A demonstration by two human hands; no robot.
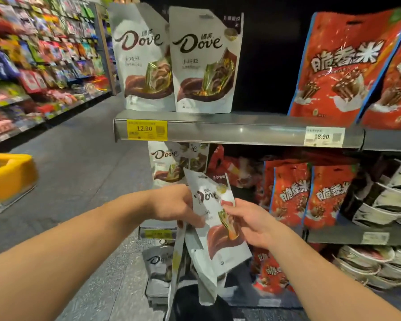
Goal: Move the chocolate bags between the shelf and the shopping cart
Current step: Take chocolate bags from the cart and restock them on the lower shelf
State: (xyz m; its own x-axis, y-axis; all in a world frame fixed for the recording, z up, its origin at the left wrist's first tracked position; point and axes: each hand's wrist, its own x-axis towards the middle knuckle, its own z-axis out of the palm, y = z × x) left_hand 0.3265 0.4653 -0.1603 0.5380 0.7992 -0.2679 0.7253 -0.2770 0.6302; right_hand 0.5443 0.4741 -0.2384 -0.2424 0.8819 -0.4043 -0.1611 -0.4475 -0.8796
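- We hold several Dove bags (214, 218) in front of the shelf (239, 130), below its upper ledge and level with the second tier.
- Our left hand (176, 205) is closed on the left edge of the front bag, thumb across the face; at least two more bags hang beneath that hand, seemingly pinched by their tops, though we cannot see exactly how.
- Our right hand (248, 218) has its fingers curled against the front bag's right side, apparently pinching it; how firmly it grips we cannot tell.
- Main risk, as we judge it: the hanging bags slip free. They are slick pouches held by thin edges, and any regrip of the left hand could let one fall to the floor (83, 172).
- Second risk: if the right hand pulls the front bag away while the left hand loosens, the whole bundle may go with it.
- The cart (9, 174), yellow, sits far left of the shelf, well apart from our hands. Swinging a loose bundle that far invites a drop or a snag on the ledge corner.
- Two Dove bags stand on the upper ledge, above the hands; lifting the bundle carelessly could knock them over.
- The red bags (310, 195) crowd the second tier just right of our hands, so a wide right-hand move may topple them.
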